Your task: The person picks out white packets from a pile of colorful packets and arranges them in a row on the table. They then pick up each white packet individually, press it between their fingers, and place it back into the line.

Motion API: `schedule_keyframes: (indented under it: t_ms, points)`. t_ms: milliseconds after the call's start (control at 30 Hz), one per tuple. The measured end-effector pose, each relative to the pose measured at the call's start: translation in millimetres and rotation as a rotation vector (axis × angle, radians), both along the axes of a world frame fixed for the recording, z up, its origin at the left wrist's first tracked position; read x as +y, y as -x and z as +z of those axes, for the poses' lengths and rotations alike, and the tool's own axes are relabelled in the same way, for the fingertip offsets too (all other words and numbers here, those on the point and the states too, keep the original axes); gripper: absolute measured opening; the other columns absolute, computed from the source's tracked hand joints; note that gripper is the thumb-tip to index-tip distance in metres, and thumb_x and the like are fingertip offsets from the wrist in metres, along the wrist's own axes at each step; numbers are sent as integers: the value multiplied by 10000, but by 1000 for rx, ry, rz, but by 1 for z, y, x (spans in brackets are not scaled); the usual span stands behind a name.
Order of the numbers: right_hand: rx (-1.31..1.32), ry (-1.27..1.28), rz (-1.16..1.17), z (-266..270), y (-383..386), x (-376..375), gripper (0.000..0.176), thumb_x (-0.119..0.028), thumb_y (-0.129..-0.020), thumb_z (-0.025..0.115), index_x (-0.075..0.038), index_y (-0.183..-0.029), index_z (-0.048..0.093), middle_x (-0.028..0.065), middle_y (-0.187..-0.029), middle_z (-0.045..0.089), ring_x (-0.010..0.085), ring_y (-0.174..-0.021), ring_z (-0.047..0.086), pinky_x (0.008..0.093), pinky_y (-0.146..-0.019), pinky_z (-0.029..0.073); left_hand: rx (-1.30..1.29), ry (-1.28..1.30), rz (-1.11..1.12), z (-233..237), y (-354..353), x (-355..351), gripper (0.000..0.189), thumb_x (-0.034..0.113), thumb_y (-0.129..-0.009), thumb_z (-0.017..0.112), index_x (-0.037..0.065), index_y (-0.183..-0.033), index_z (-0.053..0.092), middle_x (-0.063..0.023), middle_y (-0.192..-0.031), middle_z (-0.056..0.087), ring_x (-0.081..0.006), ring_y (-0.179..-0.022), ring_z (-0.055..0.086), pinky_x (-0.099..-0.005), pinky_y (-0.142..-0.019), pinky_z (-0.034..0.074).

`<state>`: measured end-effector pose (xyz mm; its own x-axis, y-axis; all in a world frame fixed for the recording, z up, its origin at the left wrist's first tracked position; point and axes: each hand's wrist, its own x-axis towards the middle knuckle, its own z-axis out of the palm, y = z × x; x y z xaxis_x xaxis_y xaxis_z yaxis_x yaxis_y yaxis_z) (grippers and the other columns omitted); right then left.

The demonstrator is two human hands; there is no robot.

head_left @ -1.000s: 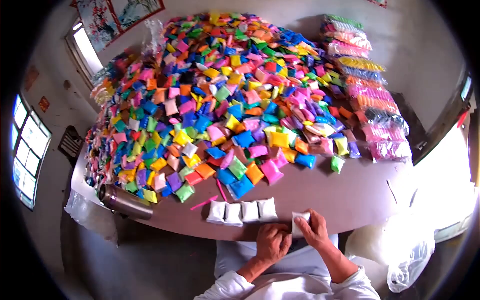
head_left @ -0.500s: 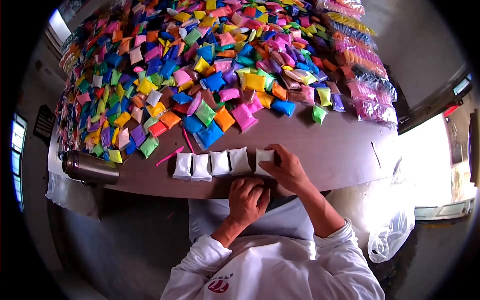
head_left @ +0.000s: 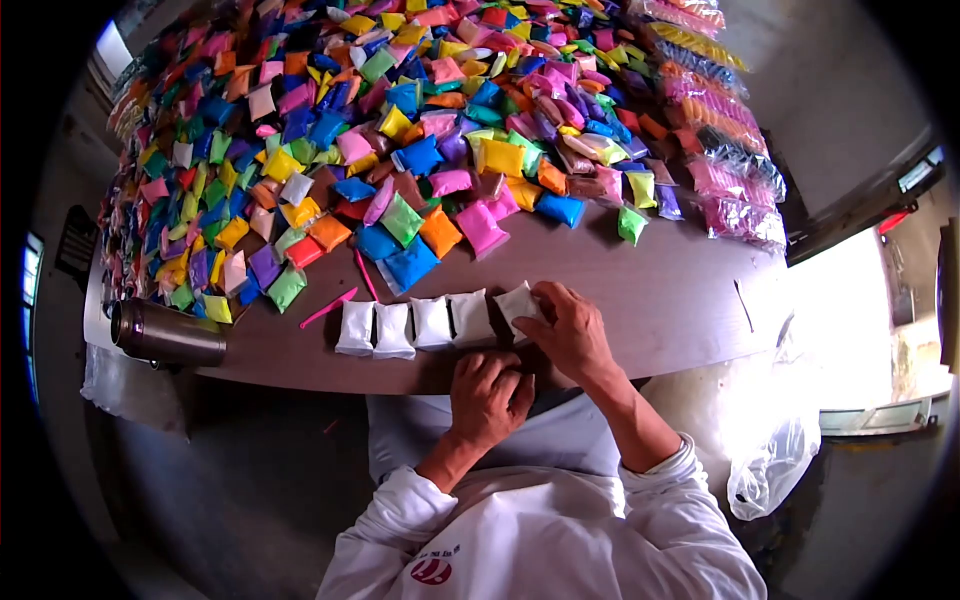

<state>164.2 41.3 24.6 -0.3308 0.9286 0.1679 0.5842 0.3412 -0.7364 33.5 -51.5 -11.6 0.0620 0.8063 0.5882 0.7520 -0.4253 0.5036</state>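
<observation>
Several white packets lie side by side in a row near the table's front edge. At the right end of this row is another white packet, slightly tilted, with my right hand gripping its right side between thumb and fingers. My left hand rests at the table edge just below the row, its fingers curled; whether anything is under them is hidden. Left of the row lie two pink tools, thin and pointed.
A large heap of colourful packets covers the back of the table. Bundled clear bags line the right side. A metal flask lies at the left front, and a thin dark stick at the right.
The rightmost white packet has tilted and moved slightly up in my right hand. The whole view has shifted slightly, with the table appearing a little further left.
</observation>
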Motion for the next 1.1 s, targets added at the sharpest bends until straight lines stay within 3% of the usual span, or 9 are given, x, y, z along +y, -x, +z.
schedule_keyframes:
  t_ms: [167,267,467,600,700,933,1000,1100]
  points:
    - [38,95,-10,5,8,1,333,-186,-732,696,-32,-998,567,149,-841,615,355,-750,603,400,-647,482,2,-5,-2,0,0,1,136,128,-722,661,69,-705,540,-64,-876,583,-259,-784,537,-380,-722,427]
    - [-49,-55,-24,-2,3,2,280,-191,-750,664,-34,-958,563,144,-822,611,359,-730,600,409,-632,479,11,-9,-7,-1,1,0,133,129,-725,657,72,-702,539,-63,-876,584,-265,-779,534,-386,-721,426]
    - [-65,59,49,8,3,5,175,-177,-762,622,-31,-839,564,155,-798,604,363,-734,594,418,-627,476,26,-9,8,1,-3,2,117,108,-723,632,58,-678,535,-75,-841,589,-293,-757,535,-401,-696,418]
    - [55,-38,2,-1,-12,23,124,-141,-773,599,-29,-812,564,165,-769,605,369,-719,592,424,-616,475,57,-7,-8,-3,-1,2,146,157,-769,619,68,-695,530,-61,-873,592,-278,-789,545,-394,-721,422]
    - [7,-196,-128,5,-36,58,90,-110,-800,601,-49,-866,604,156,-759,614,330,-708,623,369,-618,489,47,-18,-7,-1,-2,2,137,124,-751,618,58,-682,520,-70,-857,586,-287,-781,541,-403,-706,420]
    - [-31,-383,-313,19,-63,155,154,-132,-787,605,-25,-894,627,164,-770,641,315,-705,638,372,-621,492,79,-15,6,-1,-3,2,152,143,-762,616,62,-683,514,-68,-871,576,-278,-798,544,-402,-721,424]
    - [-40,-248,-325,27,-56,172,230,-174,-770,617,-22,-940,643,177,-845,650,322,-788,639,386,-697,496,85,-3,-5,1,-2,2,150,146,-754,623,57,-681,528,-78,-868,581,-277,-798,548,-400,-723,427]
    - [-104,-333,-313,15,-44,200,287,-217,-754,629,-36,-976,654,198,-926,642,334,-869,624,402,-768,485,72,-8,5,1,-2,1,139,141,-743,633,52,-678,548,-86,-865,589,-276,-796,551,-400,-724,429]
